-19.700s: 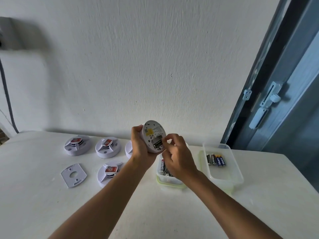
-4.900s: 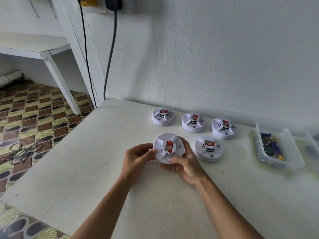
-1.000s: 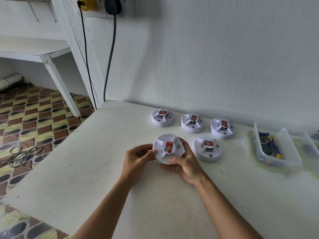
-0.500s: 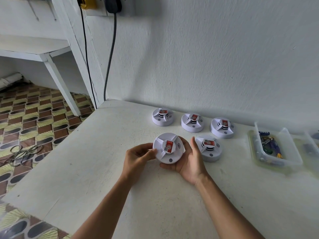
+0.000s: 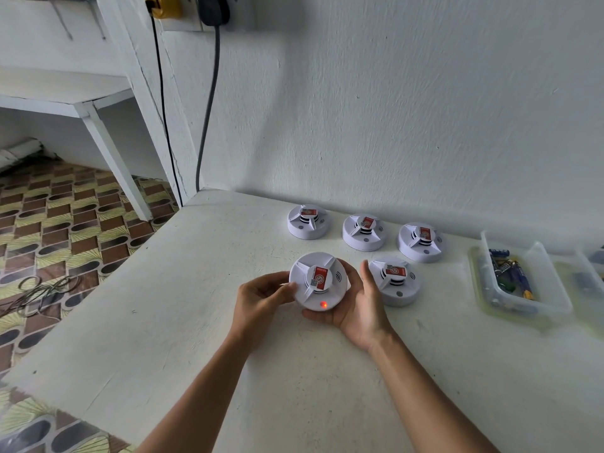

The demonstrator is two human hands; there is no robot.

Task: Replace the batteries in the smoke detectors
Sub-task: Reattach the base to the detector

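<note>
A white round smoke detector (image 5: 318, 282) with a red label faces up just above the white table (image 5: 196, 322); a red light glows on its front rim. My left hand (image 5: 260, 297) grips its left edge with curled fingers. My right hand (image 5: 354, 304) cradles it from below and the right, thumb under the front, one finger pointing up beside it. Several more detectors lie face up on the table: one (image 5: 394, 282) just right of my right hand, and three in a row by the wall (image 5: 307, 221), (image 5: 364, 232), (image 5: 420, 242).
A clear plastic tub (image 5: 523, 308) with several batteries sits at the right, with a second tub (image 5: 588, 266) at the frame edge. The wall runs behind the table. The table's left edge drops to a patterned tile floor with loose cables (image 5: 39, 289). Two cords (image 5: 206, 109) hang from wall sockets.
A red light has come on at the detector's front rim. My right hand's fingers have loosened, one now pointing up beside the detector. The detector stays in both hands.
</note>
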